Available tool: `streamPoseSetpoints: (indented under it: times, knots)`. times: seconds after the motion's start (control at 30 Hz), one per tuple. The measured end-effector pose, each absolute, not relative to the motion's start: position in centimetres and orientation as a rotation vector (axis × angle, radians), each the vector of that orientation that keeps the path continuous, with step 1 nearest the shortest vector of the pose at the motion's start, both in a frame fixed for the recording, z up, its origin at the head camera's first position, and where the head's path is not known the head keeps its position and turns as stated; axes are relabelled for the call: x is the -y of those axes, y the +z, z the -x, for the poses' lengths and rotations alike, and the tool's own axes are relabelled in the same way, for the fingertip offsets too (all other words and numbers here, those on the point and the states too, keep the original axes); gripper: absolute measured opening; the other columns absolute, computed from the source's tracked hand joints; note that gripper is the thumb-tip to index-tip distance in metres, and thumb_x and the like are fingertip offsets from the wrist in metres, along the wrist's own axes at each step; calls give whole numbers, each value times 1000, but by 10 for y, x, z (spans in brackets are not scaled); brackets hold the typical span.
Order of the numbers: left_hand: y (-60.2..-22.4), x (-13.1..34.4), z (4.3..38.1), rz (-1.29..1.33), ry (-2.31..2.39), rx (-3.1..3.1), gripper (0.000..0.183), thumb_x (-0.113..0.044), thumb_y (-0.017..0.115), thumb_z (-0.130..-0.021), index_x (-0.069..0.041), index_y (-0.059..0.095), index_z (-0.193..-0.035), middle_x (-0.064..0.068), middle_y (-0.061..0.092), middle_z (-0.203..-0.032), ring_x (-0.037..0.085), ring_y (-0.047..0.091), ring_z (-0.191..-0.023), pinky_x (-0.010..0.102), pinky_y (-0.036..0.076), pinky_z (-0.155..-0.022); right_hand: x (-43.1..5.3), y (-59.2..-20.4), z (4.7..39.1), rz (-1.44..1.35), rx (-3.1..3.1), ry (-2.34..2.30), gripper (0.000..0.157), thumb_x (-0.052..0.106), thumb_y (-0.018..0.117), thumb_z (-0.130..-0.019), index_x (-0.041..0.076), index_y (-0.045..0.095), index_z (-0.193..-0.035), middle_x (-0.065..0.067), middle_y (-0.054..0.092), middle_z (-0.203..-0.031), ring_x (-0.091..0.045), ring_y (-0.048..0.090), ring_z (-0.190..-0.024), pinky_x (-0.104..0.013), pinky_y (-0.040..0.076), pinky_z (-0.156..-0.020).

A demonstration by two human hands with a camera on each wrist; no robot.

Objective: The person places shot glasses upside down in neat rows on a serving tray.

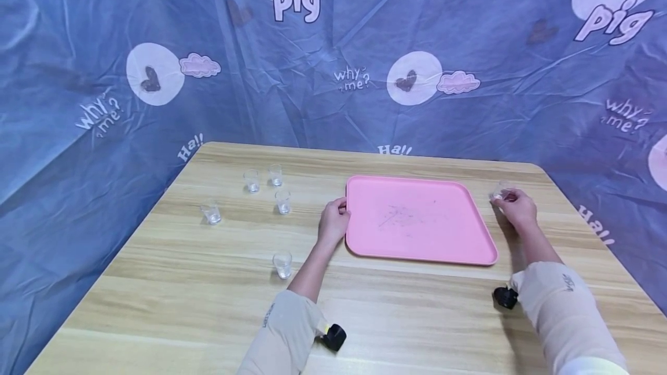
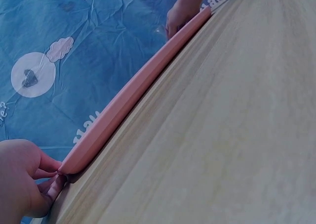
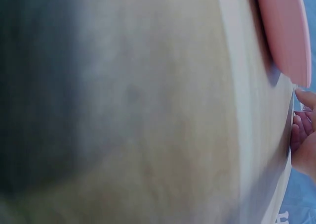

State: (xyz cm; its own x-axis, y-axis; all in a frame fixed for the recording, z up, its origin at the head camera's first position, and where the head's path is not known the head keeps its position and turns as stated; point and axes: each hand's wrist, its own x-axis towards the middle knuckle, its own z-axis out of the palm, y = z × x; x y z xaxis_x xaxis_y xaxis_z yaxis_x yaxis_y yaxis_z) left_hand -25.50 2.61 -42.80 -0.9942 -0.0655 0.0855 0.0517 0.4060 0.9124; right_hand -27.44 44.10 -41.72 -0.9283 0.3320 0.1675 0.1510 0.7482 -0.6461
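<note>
A pink tray (image 1: 417, 219) with dark scuffs lies on the wooden table. My left hand (image 1: 333, 221) holds its left edge; in the left wrist view, thumb and fingers pinch the rim at a corner of the tray (image 2: 128, 95). To the right of the tray, my right hand (image 1: 517, 208) grips a small clear shot glass (image 1: 502, 190), its fingers partly hiding it. The right wrist view catches the right hand (image 3: 306, 142) only at the frame's edge, beside the tray (image 3: 286, 31).
Several more clear shot glasses stand left of the tray: one glass (image 1: 283, 265) near my left forearm, another (image 1: 211, 213) farthest left, others grouped toward the back, including a glass (image 1: 275, 175). A blue printed cloth (image 1: 333, 114) hangs behind the table (image 1: 208, 305).
</note>
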Motion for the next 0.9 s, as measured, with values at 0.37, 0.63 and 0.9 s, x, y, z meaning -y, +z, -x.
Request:
streamPoseSetpoints:
  times: [0.37, 0.63, 0.9]
  knots:
    - [-427, -26, 255, -14, -1648, 2554, 37, 1, 58, -83, 1, 58, -120, 11, 59, -104, 21, 59, -90, 34, 46, -79, -439, -417, 273, 367, 2696, 879, 32, 17, 62, -85, -9, 54, -102, -14, 57, -82, -22, 48, -75, -28, 36, -64]
    - [-428, -26, 253, -22, -1628, 2568, 37, 1, 58, -83, 0, 58, -120, 11, 59, -105, 21, 58, -90, 34, 45, -80, -437, -412, 268, 275, 2696, 932, 31, 17, 64, -84, -7, 56, -101, -4, 60, -77, 6, 42, -62, -20, 38, -58]
    - [-428, -27, 254, -20, -1612, 2563, 37, 0, 58, -83, 0, 58, -120, 11, 59, -104, 20, 58, -89, 33, 45, -80, -432, -401, 264, 212, 2696, 1016, 32, 23, 62, -87, -4, 56, -102, 6, 55, -78, 5, 44, -65, -18, 38, -58]
